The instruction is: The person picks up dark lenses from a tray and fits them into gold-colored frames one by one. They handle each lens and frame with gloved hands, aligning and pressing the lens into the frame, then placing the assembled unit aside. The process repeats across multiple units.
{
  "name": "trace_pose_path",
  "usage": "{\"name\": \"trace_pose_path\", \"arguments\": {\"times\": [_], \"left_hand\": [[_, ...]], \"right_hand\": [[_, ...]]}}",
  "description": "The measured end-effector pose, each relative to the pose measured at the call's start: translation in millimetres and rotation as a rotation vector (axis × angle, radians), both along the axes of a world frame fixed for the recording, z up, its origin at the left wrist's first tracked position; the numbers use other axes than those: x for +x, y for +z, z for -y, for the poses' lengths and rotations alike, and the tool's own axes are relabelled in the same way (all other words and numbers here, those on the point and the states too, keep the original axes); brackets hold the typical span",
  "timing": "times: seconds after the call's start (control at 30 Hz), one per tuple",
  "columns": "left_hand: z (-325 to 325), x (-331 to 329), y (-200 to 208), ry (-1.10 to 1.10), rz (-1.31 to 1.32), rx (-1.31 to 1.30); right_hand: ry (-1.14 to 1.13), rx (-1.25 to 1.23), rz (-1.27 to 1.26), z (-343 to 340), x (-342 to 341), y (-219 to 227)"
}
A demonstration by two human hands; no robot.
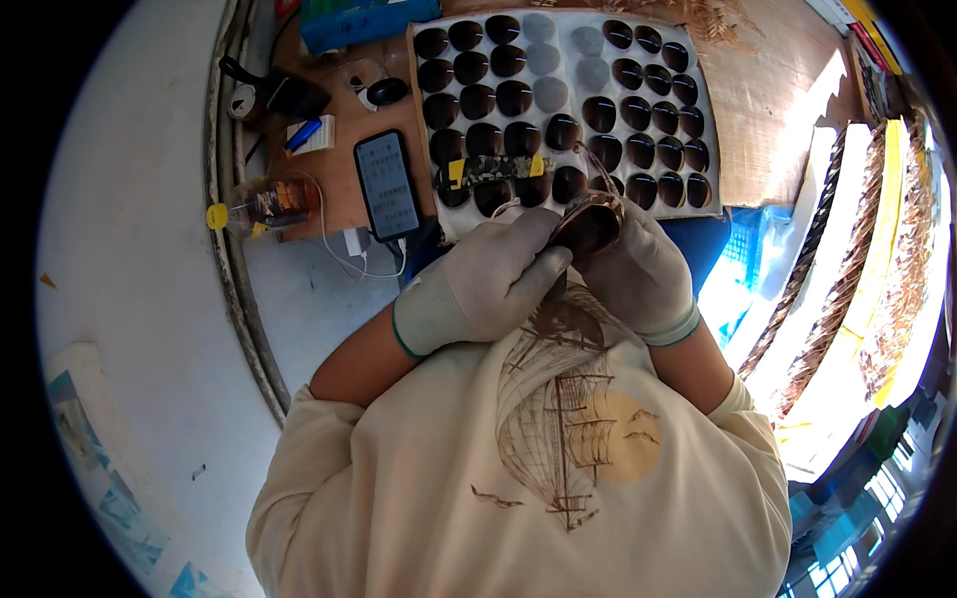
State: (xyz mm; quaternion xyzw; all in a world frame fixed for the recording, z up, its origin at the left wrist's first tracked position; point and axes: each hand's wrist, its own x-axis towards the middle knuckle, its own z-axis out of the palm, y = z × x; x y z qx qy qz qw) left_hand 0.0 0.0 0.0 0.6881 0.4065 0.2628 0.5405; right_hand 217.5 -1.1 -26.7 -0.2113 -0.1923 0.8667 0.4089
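A pair of sunglasses (590,227) with a brown-tinted lens is held up in front of my chest, its thin arms pointing away from me. My left hand (483,279), in a pale glove with a green cuff, pinches one side of it between thumb and fingers. On the other side my right hand (643,264), gloved alike, is closed around the frame, with its fingertips partly hidden. Just beyond my hands lies a white tray (717,204) with rows of dark lenses (513,97) and a few paler ones. A camouflage-patterned tool with yellow ends (503,169) rests across the near rows.
Left of the tray are a phone (387,186) with a white cable, a bottle of amber liquid (269,203), a black mouse (387,91), a blue lighter-like object (303,134) and a blue box (369,22). At right stand long rows of brown frames (847,269) beside a blue basket (743,249).
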Motion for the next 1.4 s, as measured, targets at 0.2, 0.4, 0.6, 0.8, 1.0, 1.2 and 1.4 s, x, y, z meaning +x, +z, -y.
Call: {"name": "trace_pose_path", "arguments": {"times": [0.2,0.4,0.6,0.8,1.0,1.2,1.4], "left_hand": [[2.7,0.4,1.3,-0.036,0.047,0.092],[1.9,-2.5,-0.3,0.020,0.107,-0.006],[0.4,0.6,-9.7,0.037,0.181,-0.283],[0.2,2.6,-7.4,0.050,0.198,-0.358],[3.6,1.8,10.1,0.128,0.163,-0.247],[6.7,8.9,18.4,0.185,0.084,0.058],[13.7,9.7,9.6,0.166,0.020,0.182]], "right_hand": [[0.016,-0.115,-0.285,4.5,-1.1,-14.8],[-0.077,0.077,0.379,6.4,-2.4,-1.3],[-0.045,0.175,0.702,4.0,2.2,1.4],[-0.061,0.211,0.682,3.1,4.1,14.7],[0.035,0.407,0.774,-3.5,5.5,39.9],[0.076,0.309,0.707,-5.3,12.4,27.8],[0.000,0.379,0.694,-5.5,2.1,29.0]]}}
